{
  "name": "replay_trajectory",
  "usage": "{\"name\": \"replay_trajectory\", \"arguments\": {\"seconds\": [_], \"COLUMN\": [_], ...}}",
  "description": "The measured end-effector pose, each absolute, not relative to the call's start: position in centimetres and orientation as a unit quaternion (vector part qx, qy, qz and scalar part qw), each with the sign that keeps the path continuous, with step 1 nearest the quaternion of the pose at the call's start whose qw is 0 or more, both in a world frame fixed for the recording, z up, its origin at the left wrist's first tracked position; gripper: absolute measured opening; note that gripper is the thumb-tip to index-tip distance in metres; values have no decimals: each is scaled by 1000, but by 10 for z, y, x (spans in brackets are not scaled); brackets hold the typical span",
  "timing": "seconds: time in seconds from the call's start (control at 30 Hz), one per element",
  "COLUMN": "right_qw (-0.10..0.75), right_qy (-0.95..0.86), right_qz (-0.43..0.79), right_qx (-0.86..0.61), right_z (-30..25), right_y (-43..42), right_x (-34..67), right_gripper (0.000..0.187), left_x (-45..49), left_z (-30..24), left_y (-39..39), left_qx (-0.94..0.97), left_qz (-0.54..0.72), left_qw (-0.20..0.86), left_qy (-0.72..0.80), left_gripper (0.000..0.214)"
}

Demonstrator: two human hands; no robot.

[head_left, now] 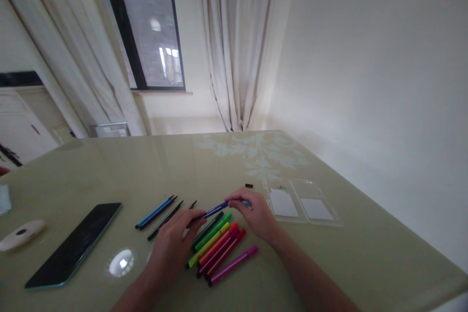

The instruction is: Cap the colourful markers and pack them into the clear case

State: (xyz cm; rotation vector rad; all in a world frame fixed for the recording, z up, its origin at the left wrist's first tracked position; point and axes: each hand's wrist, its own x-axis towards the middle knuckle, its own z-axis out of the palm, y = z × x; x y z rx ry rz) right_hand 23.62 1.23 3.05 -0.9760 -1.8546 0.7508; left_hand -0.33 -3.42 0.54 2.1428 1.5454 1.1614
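Note:
My left hand [171, 243] and my right hand [256, 214] hold one dark blue felt pen [212, 211] between them, a little above the table: the left pinches its near end, the right pinches the far end by the light blue cap. Under the pen lies a row of several coloured pens [219, 246], green, yellow, red and pink, side by side. Left of my left hand lie a blue pen [155, 212] and a black pen [166, 219]. A small black cap [249, 185] rests beyond my right hand.
A clear open plastic case [302, 204] lies right of my right hand. A dark tablet [75, 243] and a white oval object [22, 234] lie at the left on the pale green table [146, 165]. The table's right edge runs diagonally past the case.

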Motion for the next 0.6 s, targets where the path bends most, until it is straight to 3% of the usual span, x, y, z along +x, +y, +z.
{"name": "replay_trajectory", "arguments": {"seconds": [0.17, 0.33, 0.47, 0.6], "right_qw": [450, 458, 460, 339], "right_qy": [-719, -700, -691, -727], "right_qz": [341, 370, 253, 130], "right_qx": [-406, -404, -497, -582], "right_z": [26, 25, 23, 17], "right_y": [10, 18, 34, 44], "right_x": [235, 233, 253, 274], "right_gripper": [14, 19, 20, 16], "left_x": [-2, -5, -9, -10], "left_z": [2, 1, 4, 4], "left_y": [-35, -32, -31, -29], "left_qx": [743, 758, 788, 816], "left_qz": [414, 341, 266, 227], "left_qw": [111, 120, 106, 106], "left_qy": [514, 542, 544, 521], "left_gripper": [27, 26, 27, 29]}}
